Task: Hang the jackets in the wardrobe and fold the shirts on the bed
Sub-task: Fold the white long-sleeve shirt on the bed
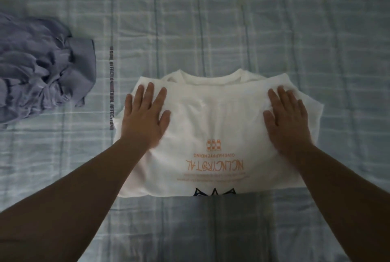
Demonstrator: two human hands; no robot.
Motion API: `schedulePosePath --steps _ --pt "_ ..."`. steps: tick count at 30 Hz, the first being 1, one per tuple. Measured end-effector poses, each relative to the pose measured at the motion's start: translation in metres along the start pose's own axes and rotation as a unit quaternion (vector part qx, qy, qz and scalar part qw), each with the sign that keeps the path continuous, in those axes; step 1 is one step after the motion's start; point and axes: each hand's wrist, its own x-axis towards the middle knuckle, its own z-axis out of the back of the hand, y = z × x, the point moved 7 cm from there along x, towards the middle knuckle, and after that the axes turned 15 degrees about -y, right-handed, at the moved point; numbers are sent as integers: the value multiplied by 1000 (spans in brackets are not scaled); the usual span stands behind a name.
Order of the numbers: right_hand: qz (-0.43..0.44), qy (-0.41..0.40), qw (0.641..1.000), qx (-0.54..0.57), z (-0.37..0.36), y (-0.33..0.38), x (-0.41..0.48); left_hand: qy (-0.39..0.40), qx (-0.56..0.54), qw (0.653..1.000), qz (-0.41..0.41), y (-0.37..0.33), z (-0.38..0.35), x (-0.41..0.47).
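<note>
White shirt (213,126) lies folded into a compact rectangle in the middle of the bed (274,29), collar at the far edge, orange print facing up and upside down to the camera. Left hand (145,116) flat on the shirt's left side, fingers straight and spread, grasping nothing. Right hand (287,118) flat on the right side, same: palm down, fingers straight, pressing only. Looks like a final smoothing pass on the fold.

Purple garment (42,69) sits crumpled at the bed's left, well apart from the shirt, not yet folded. No wardrobe or jackets in view.

Risks: the right edge bulges out past the rectangle, so tucked fabric under it may spring loose once pressure lifts. Uneven pushing could slide the top layer and skew the fold, or drag the checked bed sheet into wrinkles. Lifting the shirt by one side would likely undo it.
</note>
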Motion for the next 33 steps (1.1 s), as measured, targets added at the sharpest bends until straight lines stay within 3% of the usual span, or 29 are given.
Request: schedulePosePath --steps 3,6,9,12,15,18,23,27,33 --pt "-11 -20 997 79 21 6 -4 -17 -37 999 10 -20 20 2" --pt "-31 -79 989 122 49 4 -27 -59 -92 993 -45 -72 43 8" --pt "-106 -132 978 125 69 -15 -62 -82 -166 975 -122 -144 58 23" --pt "-211 -154 959 109 76 -49 -95 -62 -243 960 -127 -215 61 43" --pt "-301 -93 944 98 69 -77 -119 24 -294 950 -103 -286 50 63" --pt "-430 -40 888 160 58 -94 -137 57 -303 948 -81 -349 37 80" --pt "-449 31 875 179 48 -101 -140 110 -173 979 16 -407 1 76" --pt "-442 64 875 185 50 -101 -139 86 -135 987 -17 -422 -4 68" --pt "-441 111 868 198 48 -88 -144 77 -186 979 -36 -409 9 68"
